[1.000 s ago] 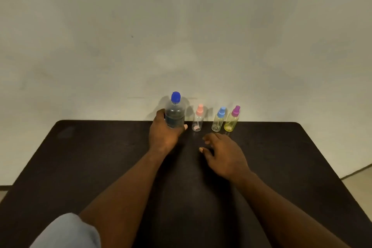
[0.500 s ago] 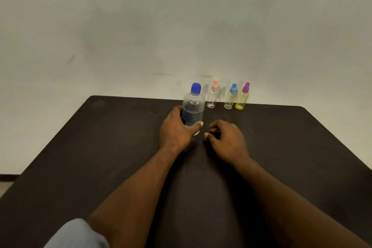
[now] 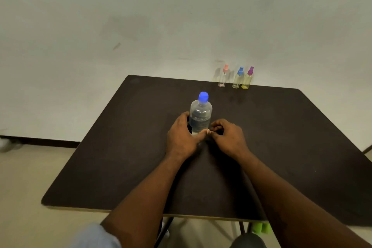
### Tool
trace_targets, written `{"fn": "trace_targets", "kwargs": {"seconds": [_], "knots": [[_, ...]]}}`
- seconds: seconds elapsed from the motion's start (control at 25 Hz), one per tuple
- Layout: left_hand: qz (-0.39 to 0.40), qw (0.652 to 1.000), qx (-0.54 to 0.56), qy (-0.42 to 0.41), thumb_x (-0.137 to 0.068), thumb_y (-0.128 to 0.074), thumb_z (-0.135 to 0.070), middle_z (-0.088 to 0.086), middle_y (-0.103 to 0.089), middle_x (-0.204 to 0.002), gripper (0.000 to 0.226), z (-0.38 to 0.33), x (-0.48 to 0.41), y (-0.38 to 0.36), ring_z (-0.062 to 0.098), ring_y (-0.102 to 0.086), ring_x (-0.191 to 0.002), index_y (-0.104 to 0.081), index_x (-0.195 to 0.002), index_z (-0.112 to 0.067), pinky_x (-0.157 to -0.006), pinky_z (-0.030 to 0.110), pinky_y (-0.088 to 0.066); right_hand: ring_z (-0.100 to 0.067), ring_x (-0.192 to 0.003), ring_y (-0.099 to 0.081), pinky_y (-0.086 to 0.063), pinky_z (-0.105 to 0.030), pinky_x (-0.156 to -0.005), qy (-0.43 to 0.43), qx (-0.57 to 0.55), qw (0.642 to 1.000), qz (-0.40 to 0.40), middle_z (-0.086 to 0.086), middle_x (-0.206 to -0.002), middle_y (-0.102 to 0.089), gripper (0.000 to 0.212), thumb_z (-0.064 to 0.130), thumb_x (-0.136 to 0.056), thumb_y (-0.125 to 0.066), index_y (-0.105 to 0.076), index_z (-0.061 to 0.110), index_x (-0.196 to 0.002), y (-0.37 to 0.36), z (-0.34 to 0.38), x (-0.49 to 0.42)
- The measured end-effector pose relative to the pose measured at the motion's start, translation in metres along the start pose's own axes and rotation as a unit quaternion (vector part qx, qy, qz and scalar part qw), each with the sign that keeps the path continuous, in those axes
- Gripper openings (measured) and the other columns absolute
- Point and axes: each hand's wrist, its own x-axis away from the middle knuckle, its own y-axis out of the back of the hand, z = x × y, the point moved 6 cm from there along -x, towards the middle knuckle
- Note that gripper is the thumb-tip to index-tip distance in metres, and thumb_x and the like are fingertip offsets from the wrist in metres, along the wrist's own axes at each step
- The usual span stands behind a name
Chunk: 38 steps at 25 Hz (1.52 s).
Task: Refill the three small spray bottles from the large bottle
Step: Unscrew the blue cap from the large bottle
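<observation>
Left hand (image 3: 181, 139), gripping the large clear blue-capped plastic bottle (image 3: 200, 117), is dragging it nearer, probably for uncapping; right hand (image 3: 229, 137) is curling, empty.

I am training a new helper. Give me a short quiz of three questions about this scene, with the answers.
1. True or false: the blue cap is on the large bottle.
2. Which cap colour has the middle one of the three small spray bottles? A pink, B blue, C purple.
3. Fill in: the left hand grips the ____, which stands on the table.
Key: 1 true; 2 B; 3 large bottle.
</observation>
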Motion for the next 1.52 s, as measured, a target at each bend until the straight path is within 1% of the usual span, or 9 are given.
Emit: {"fn": "trace_targets", "kwargs": {"seconds": [0.28, 0.4, 0.6, 0.72, 0.84, 0.96, 1.12, 1.24, 1.52], "knots": [[0.007, 1.0, 0.017, -0.005, -0.064, -0.084, -0.064, -0.018, -0.068, -0.114, 0.07, -0.003, 0.023, 0.014, 0.0, -0.065, -0.1, -0.057, -0.123, -0.036, -0.086, 0.034, -0.059, 0.0, -0.087, -0.069, -0.06, -0.026, -0.087, -0.019, -0.101, 0.995, -0.02, 0.01, -0.093, -0.074, 0.02, 0.012, -0.091, -0.076, -0.073, 0.02, -0.109, 0.02, 0.029, 0.026], [0.012, 1.0, 0.021, -0.005, -0.067, -0.085, -0.063, -0.016, -0.067, -0.12, 0.075, -0.003, 0.023, 0.014, 0.002, -0.065, -0.104, -0.056, -0.13, -0.033, -0.089, 0.034, -0.059, -0.001, -0.084, -0.07, -0.06, -0.022, -0.081, 0.029, -0.174, 0.981, -0.082, 0.01, -0.094, -0.074, 0.022, 0.004, -0.09, -0.07, -0.072, 0.02, -0.105, 0.044, 0.063, 0.017], [0.018, 0.999, 0.03, -0.012, -0.072, -0.083, -0.065, -0.017, -0.064, -0.125, 0.075, -0.003, 0.024, 0.014, 0.003, -0.063, -0.109, -0.053, -0.134, -0.035, -0.09, 0.033, -0.059, -0.003, -0.091, -0.07, -0.057, -0.017, -0.08, 0.101, -0.142, 0.981, -0.084, 0.011, -0.101, -0.074, 0.03, 0.033, -0.089, -0.082, -0.07, 0.022, -0.114, 0.052, 0.102, 0.01], [0.017, 1.0, 0.023, -0.014, -0.071, -0.08, -0.068, -0.019, -0.063, -0.125, 0.075, -0.004, 0.024, 0.015, 0.001, -0.062, -0.108, -0.051, -0.133, -0.038, -0.09, 0.032, -0.058, -0.006, -0.091, -0.07, -0.058, -0.022, -0.083, 0.123, -0.099, 0.983, -0.091, 0.01, -0.1, -0.074, 0.03, 0.034, -0.087, -0.084, -0.073, 0.022, -0.111, 0.052, 0.108, 0.008], [0.014, 1.0, 0.02, -0.011, -0.07, -0.08, -0.068, -0.02, -0.064, -0.123, 0.074, -0.003, 0.022, 0.015, -0.001, -0.062, -0.108, -0.052, -0.132, -0.04, -0.09, 0.032, -0.059, -0.005, -0.089, -0.072, -0.058, -0.018, -0.081, 0.108, -0.193, 0.968, -0.118, 0.011, -0.095, -0.075, 0.024, 0.031, -0.086, -0.085, -0.074, 0.024, -0.107, 0.055, 0.107, 0.001], [0.0, 1.0, 0.011, -0.012, -0.07, -0.08, -0.063, -0.018, -0.064, -0.122, 0.071, -0.002, 0.021, 0.013, 0.001, -0.062, -0.107, -0.053, -0.131, -0.039, -0.09, 0.034, -0.059, -0.011, -0.093, -0.075, -0.063, -0.033, -0.086, 0.02, -0.291, 0.947, -0.132, 0.005, -0.099, -0.078, 0.025, 0.022, -0.089, -0.081, -0.077, 0.022, -0.113, 0.054, 0.088, -0.017], [-0.044, 0.999, -0.005, -0.019, -0.07, -0.076, -0.056, -0.013, -0.063, -0.123, 0.069, 0.0, 0.022, 0.016, 0.006, -0.06, -0.108, -0.052, -0.131, -0.033, -0.09, 0.033, -0.057, -0.018, -0.101, -0.07, -0.055, -0.036, -0.099, -0.003, -0.012, 1.0, -0.021, -0.003, -0.113, -0.076, 0.033, 0.021, -0.092, -0.076, -0.076, 0.017, -0.125, 0.027, 0.046, -0.027], [-0.055, 0.998, -0.011, -0.018, -0.069, -0.072, -0.058, -0.011, -0.062, -0.125, 0.072, 0.002, 0.02, 0.016, 0.008, -0.059, -0.111, -0.051, -0.133, -0.032, -0.091, 0.03, -0.054, -0.025, -0.102, -0.065, -0.053, -0.036, -0.092, 0.04, 0.146, 0.984, 0.095, -0.005, -0.113, -0.068, 0.037, 0.027, -0.091, -0.072, -0.07, 0.022, -0.127, -0.004, 0.029, -0.024], [-0.051, 0.999, -0.005, -0.013, -0.071, -0.077, -0.055, -0.01, -0.062, -0.13, 0.075, 0.002, 0.02, 0.015, 0.009, -0.059, -0.116, -0.049, -0.137, -0.033, -0.096, 0.037, -0.056, -0.02, -0.092, -0.055, -0.047, -0.034, -0.074, 0.116, 0.194, 0.968, 0.111, 0.006, -0.094, -0.049, 0.024, 0.033, -0.087, -0.07, -0.066, 0.024, -0.109, -0.029, 0.041, -0.041]]}}
